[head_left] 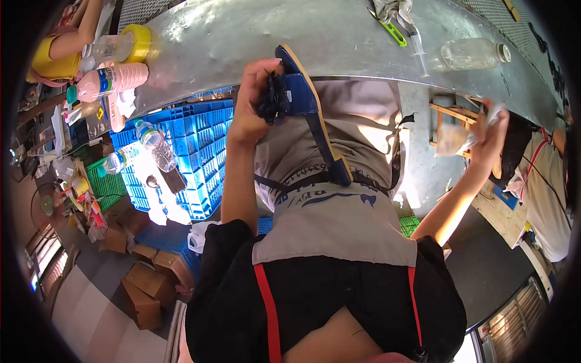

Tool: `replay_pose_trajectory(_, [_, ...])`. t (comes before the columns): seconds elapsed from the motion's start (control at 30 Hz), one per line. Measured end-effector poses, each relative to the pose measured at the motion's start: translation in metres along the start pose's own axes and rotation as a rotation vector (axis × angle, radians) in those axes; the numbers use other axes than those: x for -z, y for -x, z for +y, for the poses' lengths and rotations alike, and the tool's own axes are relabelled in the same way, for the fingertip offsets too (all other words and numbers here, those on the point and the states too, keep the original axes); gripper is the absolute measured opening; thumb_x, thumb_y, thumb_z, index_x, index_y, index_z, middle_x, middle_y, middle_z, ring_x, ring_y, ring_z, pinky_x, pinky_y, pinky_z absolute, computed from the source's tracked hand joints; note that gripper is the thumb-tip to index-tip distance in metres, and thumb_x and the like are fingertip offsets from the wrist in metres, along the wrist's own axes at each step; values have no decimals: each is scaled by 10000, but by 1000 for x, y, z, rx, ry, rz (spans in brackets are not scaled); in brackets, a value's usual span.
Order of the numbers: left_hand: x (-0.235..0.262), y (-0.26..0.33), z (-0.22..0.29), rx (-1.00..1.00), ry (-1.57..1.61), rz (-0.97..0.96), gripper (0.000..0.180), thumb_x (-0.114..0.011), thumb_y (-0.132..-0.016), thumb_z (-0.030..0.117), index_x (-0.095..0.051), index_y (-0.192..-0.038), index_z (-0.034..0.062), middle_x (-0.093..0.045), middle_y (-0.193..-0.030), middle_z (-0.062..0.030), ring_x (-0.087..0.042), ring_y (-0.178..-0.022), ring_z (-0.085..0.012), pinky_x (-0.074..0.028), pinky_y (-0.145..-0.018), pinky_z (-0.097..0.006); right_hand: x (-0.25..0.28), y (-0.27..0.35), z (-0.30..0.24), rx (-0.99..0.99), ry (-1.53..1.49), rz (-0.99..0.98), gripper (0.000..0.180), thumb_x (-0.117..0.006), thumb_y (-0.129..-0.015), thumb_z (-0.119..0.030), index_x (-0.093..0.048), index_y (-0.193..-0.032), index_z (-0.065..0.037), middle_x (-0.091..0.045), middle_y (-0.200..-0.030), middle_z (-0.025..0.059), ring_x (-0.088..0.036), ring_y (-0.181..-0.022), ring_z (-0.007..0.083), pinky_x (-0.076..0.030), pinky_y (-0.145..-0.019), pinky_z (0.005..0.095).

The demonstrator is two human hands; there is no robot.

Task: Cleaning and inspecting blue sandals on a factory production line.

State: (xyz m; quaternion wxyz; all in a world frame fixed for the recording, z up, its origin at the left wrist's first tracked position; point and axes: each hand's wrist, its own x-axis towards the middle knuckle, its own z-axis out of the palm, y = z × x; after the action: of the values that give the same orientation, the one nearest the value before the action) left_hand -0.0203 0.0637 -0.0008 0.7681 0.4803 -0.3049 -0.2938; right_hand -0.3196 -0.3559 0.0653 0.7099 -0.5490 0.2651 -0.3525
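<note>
My left hand [247, 106] is closed around the front of a dark blue sandal [304, 95], at the near edge of the metal table. The sandal is held on its side, with its tan-edged sole to the right and its heel pointing down toward my apron. A dark flower-like ornament [272, 100] sits on its strap, by my fingers. Out to the right, my right hand [491, 134] is raised and smeared by motion. It grips a crumpled pale cloth [455, 140], whose exact kind is hard to make out.
On the metal table [242, 36] lie a green cutter [394, 33], a syringe [418, 51] and a clear glass bottle [469, 54]. A pink-filled bottle [112, 83] and a yellow tape roll [138, 43] are at left. Blue crates [206, 154] stand below. Other people are at both sides.
</note>
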Motion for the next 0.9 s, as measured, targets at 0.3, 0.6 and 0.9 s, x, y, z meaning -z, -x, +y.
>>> replay_pose_trajectory(0.3, [-9,-16,-11,-90,252,-97,489,-748,-962,209,-463,-1354,149,-553,-1246,-155,-643,-1191,-500,-613,-942,-607,187,182,202,-894,581,200,371,-760,-911,-454,-619,-1123,-184,-490,-698,-34,-378,-460,60,-275,-386,259])
replay_pose_trajectory(0.6, [-33,-32,-12,-165,785,-125,443,-812,-833,77,-581,-1203,154,-467,-1064,-70,-624,-1096,-341,-441,-1131,-645,290,247,244,-899,1110,344,330,-718,-949,-332,-629,-1181,-116,-622,-909,30,-584,-587,171,-457,-458,365])
replay_pose_trajectory(0.9, [-31,-40,10,94,826,-257,562,-835,-797,178,-563,-1283,104,-518,-1075,-103,-587,-1102,-278,-469,-1120,-566,-65,97,76,149,982,-213,230,-590,-1005,-7,-700,-1205,20,-656,-1082,165,-646,-966,288,-517,-880,357])
